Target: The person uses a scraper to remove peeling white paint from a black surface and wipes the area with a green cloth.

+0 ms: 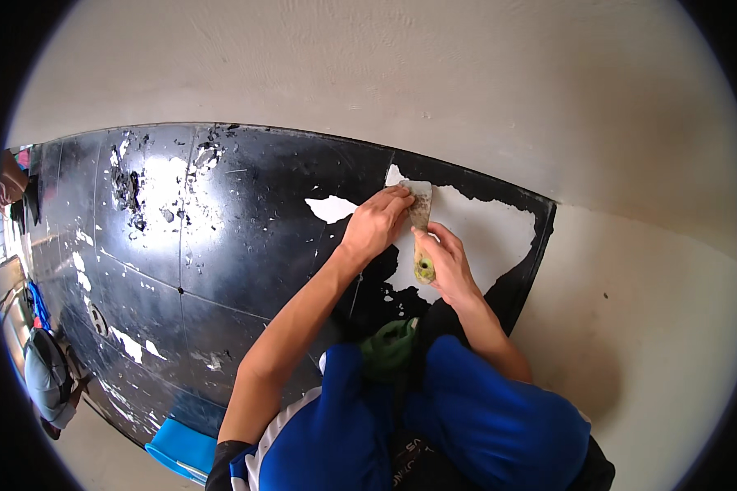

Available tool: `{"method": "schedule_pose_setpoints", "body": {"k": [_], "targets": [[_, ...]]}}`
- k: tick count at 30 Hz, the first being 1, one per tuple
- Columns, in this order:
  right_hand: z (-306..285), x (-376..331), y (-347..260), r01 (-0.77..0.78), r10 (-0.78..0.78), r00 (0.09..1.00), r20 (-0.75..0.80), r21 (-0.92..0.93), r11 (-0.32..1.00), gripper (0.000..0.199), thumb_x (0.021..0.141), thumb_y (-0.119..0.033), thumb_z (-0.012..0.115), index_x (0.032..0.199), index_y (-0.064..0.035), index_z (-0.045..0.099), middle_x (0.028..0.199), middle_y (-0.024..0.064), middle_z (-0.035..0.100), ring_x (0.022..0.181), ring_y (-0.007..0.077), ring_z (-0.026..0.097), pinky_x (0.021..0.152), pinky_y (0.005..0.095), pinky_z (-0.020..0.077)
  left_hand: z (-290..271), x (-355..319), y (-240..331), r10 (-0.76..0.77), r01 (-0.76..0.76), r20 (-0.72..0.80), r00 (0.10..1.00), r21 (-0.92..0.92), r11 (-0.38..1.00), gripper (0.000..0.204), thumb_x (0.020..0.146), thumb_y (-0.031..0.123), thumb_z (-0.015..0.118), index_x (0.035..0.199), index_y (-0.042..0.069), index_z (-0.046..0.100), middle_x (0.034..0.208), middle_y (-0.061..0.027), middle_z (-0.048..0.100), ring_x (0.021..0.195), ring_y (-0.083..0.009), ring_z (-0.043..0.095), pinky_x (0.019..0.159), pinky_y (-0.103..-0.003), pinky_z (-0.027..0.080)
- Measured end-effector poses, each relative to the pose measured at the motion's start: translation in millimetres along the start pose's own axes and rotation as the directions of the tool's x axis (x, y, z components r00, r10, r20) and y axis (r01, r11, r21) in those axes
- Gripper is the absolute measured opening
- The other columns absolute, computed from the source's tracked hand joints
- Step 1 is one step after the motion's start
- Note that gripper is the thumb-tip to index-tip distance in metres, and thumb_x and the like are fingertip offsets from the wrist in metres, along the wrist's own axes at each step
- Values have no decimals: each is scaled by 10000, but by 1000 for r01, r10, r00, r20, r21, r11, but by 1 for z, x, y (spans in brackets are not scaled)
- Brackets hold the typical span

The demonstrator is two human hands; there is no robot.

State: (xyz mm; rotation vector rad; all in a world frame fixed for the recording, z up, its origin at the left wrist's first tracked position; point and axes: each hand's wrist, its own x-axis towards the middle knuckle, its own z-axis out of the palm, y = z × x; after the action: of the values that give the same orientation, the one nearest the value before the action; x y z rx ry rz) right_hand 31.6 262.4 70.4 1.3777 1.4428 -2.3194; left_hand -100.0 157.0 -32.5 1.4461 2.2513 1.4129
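A putty scraper (421,214) with a pale metal blade and a yellowish handle lies flat against a wall. My right hand (445,267) grips its handle from below. My left hand (376,221) presses its fingertips on the blade's upper left edge. The blade sits at the border of a bare white patch (487,233) where the glossy black coating (254,237) has come off. My blue sleeves and knees fill the lower middle of the view.
The black coated panel spans the wall's left and middle, chipped in many spots with white flecks. Above and to the right is plain cream wall (630,270). A blue object (182,446) lies at the bottom left. Another person (49,376) crouches at the far left edge.
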Motion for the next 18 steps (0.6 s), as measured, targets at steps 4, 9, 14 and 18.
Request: {"method": "schedule_pose_setpoints", "body": {"k": [4, 9, 14, 18], "targets": [[-13, 5, -8, -4, 2, 999, 37, 47, 999, 253, 1071, -258, 635, 1207, -51, 689, 783, -47, 578, 528, 21, 486, 403, 230, 300, 1, 12, -1, -18, 18, -12, 1000, 8, 1000, 317, 809, -41, 778, 1120, -4, 732, 1193, -166, 762, 1168, -351, 728, 1017, -422, 603], [-11, 7, 7, 11, -11, 1000, -1, -32, 999, 256, 1071, -259, 635, 1221, -56, 679, 767, -49, 563, 502, 24, 452, 393, 232, 277, 3, 6, -1, -3, 3, 8, 1000, 0, 1000, 323, 817, -28, 779, 1135, 4, 735, 1204, -175, 760, 1167, -351, 729, 1020, -426, 599], [-9, 1, -6, -26, 26, 1000, 17, -5, 1000, 255, 1072, -253, 630, 1233, -58, 667, 757, -46, 563, 486, 21, 445, 380, 237, 255, 4, 3, 1, -16, 16, 3, 1000, 14, 1000, 312, 827, -24, 775, 1135, -5, 735, 1181, -168, 765, 1175, -347, 725, 1019, -419, 600], [-12, 3, 0, -5, 4, 1000, -4, -24, 1000, 259, 1069, -260, 636, 1228, -58, 663, 741, -44, 557, 484, 20, 448, 372, 247, 239, 3, 3, 3, -6, 6, 11, 1000, 22, 1000, 313, 836, -27, 769, 1146, -4, 732, 1199, -164, 761, 1168, -345, 727, 1012, -417, 603]]}}
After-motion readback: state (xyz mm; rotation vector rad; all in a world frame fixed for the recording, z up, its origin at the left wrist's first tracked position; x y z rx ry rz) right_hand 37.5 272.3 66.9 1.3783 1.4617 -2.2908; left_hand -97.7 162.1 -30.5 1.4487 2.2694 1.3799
